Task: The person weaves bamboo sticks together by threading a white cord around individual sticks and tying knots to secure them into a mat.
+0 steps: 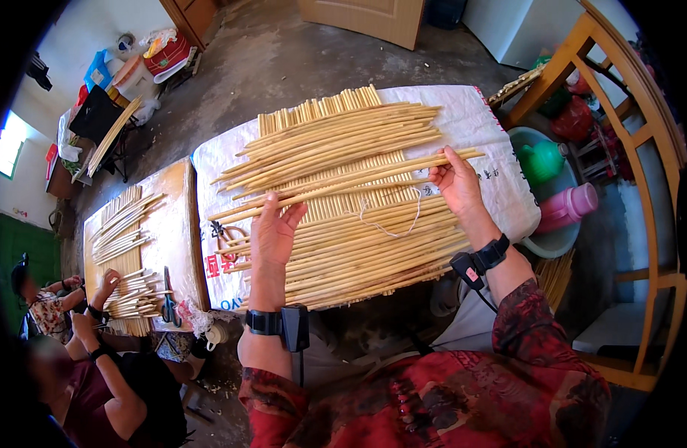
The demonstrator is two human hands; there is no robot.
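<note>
A few long, straw-yellow reed stalks (358, 178) stretch between my two hands, slanting up to the right. My left hand (274, 228) pinches them toward their left end, thumb on top. My right hand (457, 183) is closed on them close to the right end. Beneath lies a mat of upright stalks (321, 110), crossed by loose stalks (343, 138) on the far side and more stalks (358, 250) on the near side. A thin white string (394, 234) loops over the mat between the hands. The handles of scissors (227, 239) show partly under stalks at the left.
A white woven sheet (489, 119) covers my table. On the left, a co-worker's hands (108, 284) work over stalks on another table (175, 216), beside blue-handled scissors (168, 302). At right are a basin (564, 243) with green and pink containers and a wooden frame (650, 142).
</note>
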